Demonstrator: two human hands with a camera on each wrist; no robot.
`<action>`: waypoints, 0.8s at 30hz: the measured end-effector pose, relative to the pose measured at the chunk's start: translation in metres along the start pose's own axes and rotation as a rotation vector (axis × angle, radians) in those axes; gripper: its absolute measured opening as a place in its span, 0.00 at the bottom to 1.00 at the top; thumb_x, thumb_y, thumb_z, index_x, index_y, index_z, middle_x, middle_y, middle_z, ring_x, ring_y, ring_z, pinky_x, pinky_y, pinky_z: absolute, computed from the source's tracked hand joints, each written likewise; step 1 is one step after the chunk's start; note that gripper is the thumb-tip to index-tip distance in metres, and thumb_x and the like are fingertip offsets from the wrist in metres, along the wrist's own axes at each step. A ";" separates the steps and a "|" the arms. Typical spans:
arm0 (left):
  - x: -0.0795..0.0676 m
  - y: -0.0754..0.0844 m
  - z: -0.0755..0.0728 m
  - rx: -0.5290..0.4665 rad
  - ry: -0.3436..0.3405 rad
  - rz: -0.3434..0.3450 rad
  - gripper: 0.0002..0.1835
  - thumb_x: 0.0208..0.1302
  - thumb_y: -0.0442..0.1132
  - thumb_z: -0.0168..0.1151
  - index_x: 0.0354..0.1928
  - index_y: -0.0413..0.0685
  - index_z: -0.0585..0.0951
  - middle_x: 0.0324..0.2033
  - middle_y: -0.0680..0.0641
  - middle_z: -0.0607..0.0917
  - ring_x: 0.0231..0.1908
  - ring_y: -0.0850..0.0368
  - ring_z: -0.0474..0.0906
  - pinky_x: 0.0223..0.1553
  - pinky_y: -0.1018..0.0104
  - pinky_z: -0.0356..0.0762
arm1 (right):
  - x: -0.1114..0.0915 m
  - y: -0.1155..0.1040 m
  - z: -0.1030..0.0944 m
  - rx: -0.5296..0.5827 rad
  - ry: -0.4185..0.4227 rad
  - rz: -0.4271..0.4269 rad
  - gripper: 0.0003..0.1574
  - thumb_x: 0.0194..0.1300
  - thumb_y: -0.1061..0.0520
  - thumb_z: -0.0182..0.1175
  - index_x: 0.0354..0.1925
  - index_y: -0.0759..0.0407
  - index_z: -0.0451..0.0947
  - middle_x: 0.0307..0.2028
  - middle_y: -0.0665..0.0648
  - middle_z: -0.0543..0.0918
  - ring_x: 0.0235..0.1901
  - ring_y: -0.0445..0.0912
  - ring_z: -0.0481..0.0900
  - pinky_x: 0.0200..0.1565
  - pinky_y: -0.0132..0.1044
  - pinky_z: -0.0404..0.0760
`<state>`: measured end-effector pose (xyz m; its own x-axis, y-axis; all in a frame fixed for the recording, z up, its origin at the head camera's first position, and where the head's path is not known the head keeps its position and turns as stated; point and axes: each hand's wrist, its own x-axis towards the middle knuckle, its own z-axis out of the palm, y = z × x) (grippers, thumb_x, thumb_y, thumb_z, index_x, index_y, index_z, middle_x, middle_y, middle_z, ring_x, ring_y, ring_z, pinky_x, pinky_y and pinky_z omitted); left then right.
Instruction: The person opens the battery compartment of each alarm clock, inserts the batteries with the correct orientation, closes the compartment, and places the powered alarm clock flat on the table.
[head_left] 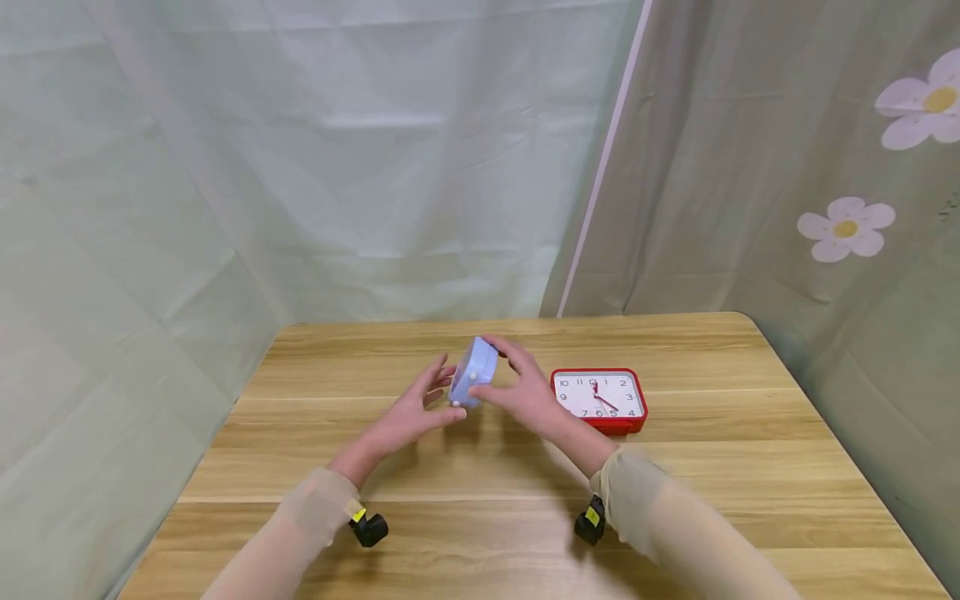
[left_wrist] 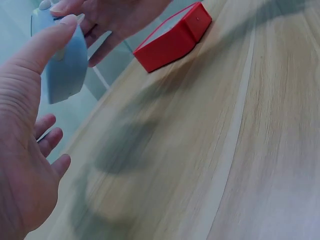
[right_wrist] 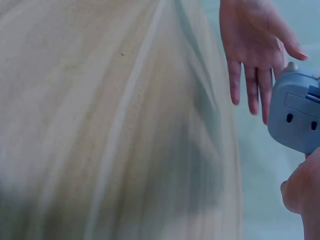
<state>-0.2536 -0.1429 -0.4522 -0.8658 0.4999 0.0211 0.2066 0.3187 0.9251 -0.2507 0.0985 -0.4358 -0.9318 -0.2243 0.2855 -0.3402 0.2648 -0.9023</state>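
Observation:
A small light-blue alarm clock (head_left: 475, 372) is held up, tilted, above the table in the head view. My right hand (head_left: 525, 396) grips it, fingers at its top edge and thumb at its lower side. On its other side my left hand (head_left: 416, 408) is spread, with the thumb right at the clock's lower edge. The right wrist view shows the back of the blue clock (right_wrist: 295, 112), with a cover panel and two dark slots, and the left hand's (right_wrist: 255, 45) straight fingers beside it. In the left wrist view the left thumb overlaps the blue clock (left_wrist: 67, 70).
A red rectangular clock (head_left: 600, 396) with a white dial lies face up on the wooden table (head_left: 480, 533), just right of my right hand. Pale curtains (head_left: 405, 167) hang behind the table, and a flowered one (head_left: 750, 167) hangs at the right.

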 end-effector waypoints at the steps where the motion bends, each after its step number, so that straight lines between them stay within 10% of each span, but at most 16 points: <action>1: 0.001 0.000 0.002 -0.021 0.007 -0.006 0.56 0.66 0.47 0.72 0.83 0.58 0.42 0.78 0.46 0.58 0.75 0.42 0.57 0.72 0.43 0.54 | -0.001 0.001 0.001 0.014 0.007 -0.003 0.52 0.54 0.47 0.80 0.74 0.44 0.69 0.66 0.48 0.73 0.65 0.47 0.68 0.69 0.58 0.63; 24: 0.007 0.003 0.007 -0.198 0.030 -0.026 0.44 0.66 0.41 0.71 0.79 0.51 0.58 0.72 0.41 0.65 0.70 0.39 0.63 0.63 0.50 0.73 | -0.010 0.010 0.005 0.118 -0.027 -0.007 0.52 0.60 0.51 0.77 0.75 0.35 0.63 0.68 0.48 0.70 0.68 0.46 0.65 0.71 0.57 0.59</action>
<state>-0.2557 -0.1333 -0.4522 -0.8835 0.4685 0.0052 0.0932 0.1649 0.9819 -0.2439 0.0987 -0.4488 -0.9251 -0.2517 0.2843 -0.3279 0.1517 -0.9325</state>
